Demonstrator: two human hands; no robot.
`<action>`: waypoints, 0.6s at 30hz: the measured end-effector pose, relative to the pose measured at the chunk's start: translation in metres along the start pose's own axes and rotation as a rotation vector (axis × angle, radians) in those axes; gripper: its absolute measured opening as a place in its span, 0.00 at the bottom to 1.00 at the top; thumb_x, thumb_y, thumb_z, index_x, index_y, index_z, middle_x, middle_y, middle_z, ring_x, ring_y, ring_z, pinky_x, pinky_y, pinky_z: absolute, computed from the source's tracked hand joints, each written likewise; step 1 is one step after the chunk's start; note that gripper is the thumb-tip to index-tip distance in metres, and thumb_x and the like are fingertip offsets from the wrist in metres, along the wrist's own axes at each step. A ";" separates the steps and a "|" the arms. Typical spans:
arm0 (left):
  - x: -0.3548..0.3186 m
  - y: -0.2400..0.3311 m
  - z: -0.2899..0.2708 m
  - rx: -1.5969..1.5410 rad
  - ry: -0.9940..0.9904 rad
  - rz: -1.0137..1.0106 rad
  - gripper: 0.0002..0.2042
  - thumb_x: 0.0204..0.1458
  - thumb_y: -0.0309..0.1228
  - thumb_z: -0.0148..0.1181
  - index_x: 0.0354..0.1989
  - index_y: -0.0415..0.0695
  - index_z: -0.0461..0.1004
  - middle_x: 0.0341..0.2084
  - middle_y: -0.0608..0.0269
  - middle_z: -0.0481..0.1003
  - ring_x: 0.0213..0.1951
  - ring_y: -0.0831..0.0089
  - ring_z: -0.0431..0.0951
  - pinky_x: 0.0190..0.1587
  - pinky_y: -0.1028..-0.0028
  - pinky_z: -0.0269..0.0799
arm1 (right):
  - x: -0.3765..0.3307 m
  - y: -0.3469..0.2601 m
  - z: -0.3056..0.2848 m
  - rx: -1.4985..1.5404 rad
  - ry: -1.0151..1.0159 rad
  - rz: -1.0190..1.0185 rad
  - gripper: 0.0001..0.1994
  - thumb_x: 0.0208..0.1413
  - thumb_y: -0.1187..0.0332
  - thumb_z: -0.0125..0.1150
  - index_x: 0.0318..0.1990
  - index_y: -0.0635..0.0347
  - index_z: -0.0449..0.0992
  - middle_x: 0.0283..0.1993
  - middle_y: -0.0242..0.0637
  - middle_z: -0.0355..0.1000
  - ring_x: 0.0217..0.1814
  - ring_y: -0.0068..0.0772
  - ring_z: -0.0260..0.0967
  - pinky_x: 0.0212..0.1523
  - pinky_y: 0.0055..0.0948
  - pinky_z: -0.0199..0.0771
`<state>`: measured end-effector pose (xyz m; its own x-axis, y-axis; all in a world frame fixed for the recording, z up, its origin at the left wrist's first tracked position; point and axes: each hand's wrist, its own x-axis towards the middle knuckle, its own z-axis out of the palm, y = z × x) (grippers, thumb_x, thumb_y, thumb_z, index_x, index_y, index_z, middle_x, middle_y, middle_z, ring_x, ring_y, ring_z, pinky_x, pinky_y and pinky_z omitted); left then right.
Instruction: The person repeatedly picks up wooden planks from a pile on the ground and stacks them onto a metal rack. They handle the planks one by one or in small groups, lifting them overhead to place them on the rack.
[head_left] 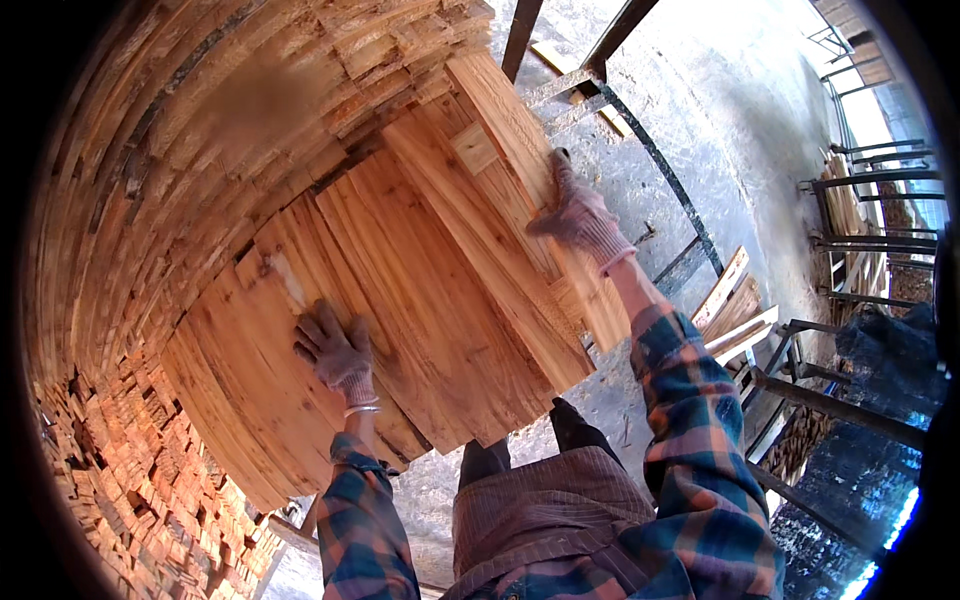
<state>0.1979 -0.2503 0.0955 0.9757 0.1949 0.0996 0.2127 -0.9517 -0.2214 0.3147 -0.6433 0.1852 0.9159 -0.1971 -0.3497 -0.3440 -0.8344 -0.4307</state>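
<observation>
Side by side in front of me lies a layer of reddish-brown wooden boards (420, 290), their near ends uneven. My left hand (335, 350), in a greyish knitted glove, rests flat on the boards at the left with its fingers spread. At the right, my right hand (585, 215), gloved too, is on the outer edge of a long wooden board (500, 120). Its thumb lies over the top face and its fingers run along the outer side, partly hidden. A short pale wood piece (474, 148) lies beside that board.
A tall stack of wood (250, 110) rises along the far and left side. Metal frame bars (660, 150) stand right of the boards. Loose planks (735, 305) lie at the right, near dark metal racks (870, 240). Grey concrete floor (740, 130) shows beyond.
</observation>
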 end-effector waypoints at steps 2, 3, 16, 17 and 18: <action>0.002 -0.001 -0.003 0.016 -0.088 -0.047 0.37 0.55 0.60 0.41 0.70 0.55 0.45 0.66 0.44 0.48 0.65 0.40 0.48 0.65 0.46 0.45 | 0.019 0.010 0.000 -0.089 -0.098 0.027 0.48 0.40 0.56 0.72 0.68 0.41 0.49 0.53 0.51 0.68 0.56 0.52 0.67 0.56 0.42 0.68; 0.003 -0.004 -0.002 0.015 -0.061 -0.040 0.37 0.55 0.60 0.41 0.70 0.55 0.45 0.66 0.44 0.48 0.65 0.40 0.49 0.65 0.46 0.45 | 0.027 0.011 0.001 -0.133 -0.143 0.037 0.45 0.43 0.56 0.70 0.68 0.39 0.49 0.53 0.51 0.68 0.55 0.53 0.67 0.55 0.42 0.69; 0.004 0.001 -0.009 0.015 -0.041 -0.020 0.36 0.56 0.57 0.43 0.69 0.53 0.47 0.66 0.45 0.48 0.66 0.44 0.48 0.66 0.51 0.44 | -0.056 -0.086 0.043 -0.156 -0.136 -0.089 0.46 0.42 0.53 0.69 0.68 0.47 0.50 0.58 0.50 0.61 0.60 0.52 0.60 0.58 0.44 0.65; 0.002 0.001 -0.008 0.023 -0.045 -0.016 0.36 0.56 0.58 0.44 0.69 0.52 0.48 0.65 0.44 0.50 0.66 0.44 0.50 0.66 0.50 0.46 | -0.051 -0.091 0.035 -0.129 -0.197 -0.039 0.47 0.41 0.53 0.69 0.69 0.46 0.49 0.58 0.49 0.60 0.61 0.53 0.59 0.59 0.44 0.64; 0.002 0.000 -0.007 0.028 -0.054 -0.019 0.36 0.56 0.57 0.44 0.69 0.52 0.48 0.65 0.44 0.50 0.66 0.44 0.50 0.66 0.51 0.46 | -0.048 -0.092 0.030 -0.101 -0.257 0.010 0.49 0.40 0.53 0.70 0.69 0.45 0.47 0.59 0.49 0.59 0.62 0.53 0.58 0.60 0.45 0.63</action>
<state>0.1993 -0.2521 0.1027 0.9727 0.2264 0.0514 0.2321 -0.9407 -0.2474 0.2961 -0.5417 0.2164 0.8255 -0.0796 -0.5587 -0.3187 -0.8829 -0.3450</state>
